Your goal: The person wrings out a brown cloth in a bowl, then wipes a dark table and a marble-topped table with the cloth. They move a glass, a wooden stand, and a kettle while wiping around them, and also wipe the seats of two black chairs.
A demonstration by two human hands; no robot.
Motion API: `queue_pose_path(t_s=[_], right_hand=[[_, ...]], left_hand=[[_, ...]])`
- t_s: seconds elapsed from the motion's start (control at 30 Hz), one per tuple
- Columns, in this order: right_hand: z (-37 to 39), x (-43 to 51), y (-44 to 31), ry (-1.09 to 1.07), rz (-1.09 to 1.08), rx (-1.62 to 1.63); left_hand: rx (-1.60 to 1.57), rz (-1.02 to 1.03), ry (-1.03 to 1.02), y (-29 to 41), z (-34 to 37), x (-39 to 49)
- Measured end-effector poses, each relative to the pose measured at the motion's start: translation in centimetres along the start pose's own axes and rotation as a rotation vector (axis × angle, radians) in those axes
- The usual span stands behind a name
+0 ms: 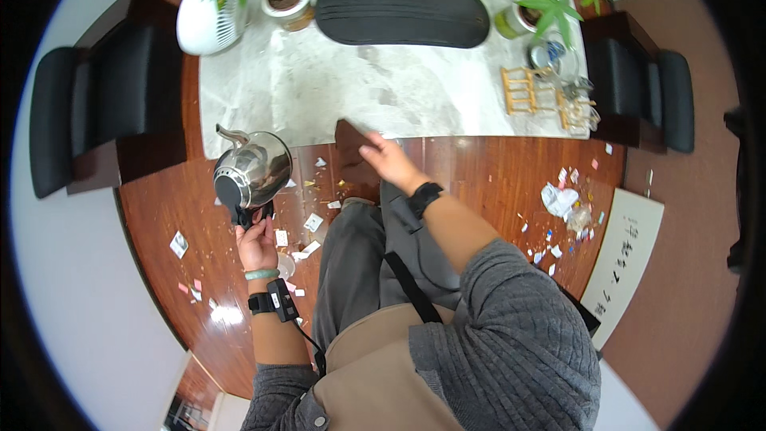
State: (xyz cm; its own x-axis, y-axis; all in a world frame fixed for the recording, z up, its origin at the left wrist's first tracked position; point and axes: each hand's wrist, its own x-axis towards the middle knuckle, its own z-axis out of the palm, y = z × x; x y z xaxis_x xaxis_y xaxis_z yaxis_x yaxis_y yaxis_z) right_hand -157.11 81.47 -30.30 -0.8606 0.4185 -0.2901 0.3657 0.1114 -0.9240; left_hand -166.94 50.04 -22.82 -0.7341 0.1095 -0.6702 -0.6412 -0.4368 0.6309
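Note:
My left hand (258,244) grips the black handle of a shiny metal kettle (263,164), which is tilted on its side with its dark base showing and its spout towards the table. The kettle is at the table's near left corner, partly over the floor. In my right hand (389,158) is a dark brown cloth (354,158), hanging at the table's near edge. The marble-patterned table (383,90) lies in front of me, with a long black oval mat (402,12) towards its far side.
Potted plants (287,0) and a white appliance (209,18) stand at the back left. Another potted plant (520,18), wooden racks (526,93) and glassware are at the right. Black chairs (128,84) flank the table. Scattered paper scraps (313,222) and a crumpled white bag (558,199) lie on the floor.

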Motion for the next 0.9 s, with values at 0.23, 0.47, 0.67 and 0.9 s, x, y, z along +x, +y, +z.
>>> queue_pose_path(t_s=[0.23,0.47,0.67,0.9], right_hand=[[-14.3,-2.6,-3.2,0.363,0.257,-0.459],[-7.2,-3.7,-5.6,0.457,0.273,-0.974],[-7.1,-4.3,-9.7,0.548,-0.189,-0.842],[-19.5,1.7,-12.7,0.978,-0.027,-0.843]], left_hand=[[0.037,-0.062,-0.069,1.7,1.2,-2.0],[0.051,-0.029,-0.151,3.1,2.3,-4.8],[0.056,-0.051,-0.198,3.3,4.1,-7.4],[0.031,-0.028,-0.148,3.4,8.2,-8.7]])
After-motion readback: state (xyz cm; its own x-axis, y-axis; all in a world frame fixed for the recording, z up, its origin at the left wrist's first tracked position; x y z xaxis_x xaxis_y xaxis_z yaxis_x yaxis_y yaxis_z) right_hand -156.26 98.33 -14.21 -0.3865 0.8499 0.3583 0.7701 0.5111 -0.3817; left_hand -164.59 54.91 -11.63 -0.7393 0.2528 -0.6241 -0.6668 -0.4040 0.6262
